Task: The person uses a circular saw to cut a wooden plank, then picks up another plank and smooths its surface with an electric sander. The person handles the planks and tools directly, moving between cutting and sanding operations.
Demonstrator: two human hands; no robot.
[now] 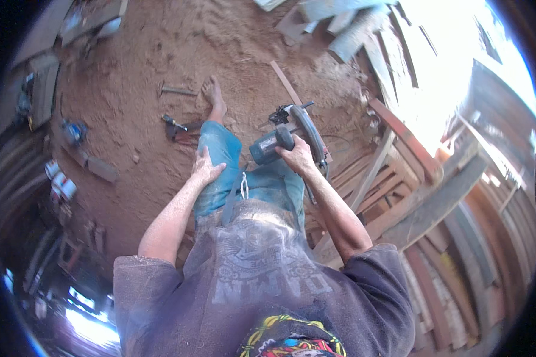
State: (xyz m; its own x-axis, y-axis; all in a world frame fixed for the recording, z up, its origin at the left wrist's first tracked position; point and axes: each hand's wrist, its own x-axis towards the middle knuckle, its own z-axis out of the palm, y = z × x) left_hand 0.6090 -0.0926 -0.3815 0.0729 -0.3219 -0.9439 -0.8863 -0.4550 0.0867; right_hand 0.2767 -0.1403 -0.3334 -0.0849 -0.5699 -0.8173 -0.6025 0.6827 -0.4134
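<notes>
Dirt floor (143,172), lumber (438,199); right hand (299,157) on probable saw (264,149).

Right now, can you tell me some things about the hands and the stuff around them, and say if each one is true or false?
1. The right hand holds a power tool. True.
2. Both hands are on that tool. False: the left hand rests on the blue trousers, over the leg.
3. A bare foot shows on the brown ground. True.
4. Planks lie only on the person's left. False: many planks lie on the right.
5. Long sleeves cover the arms down to the wrists. False: the forearms are bare.
</notes>
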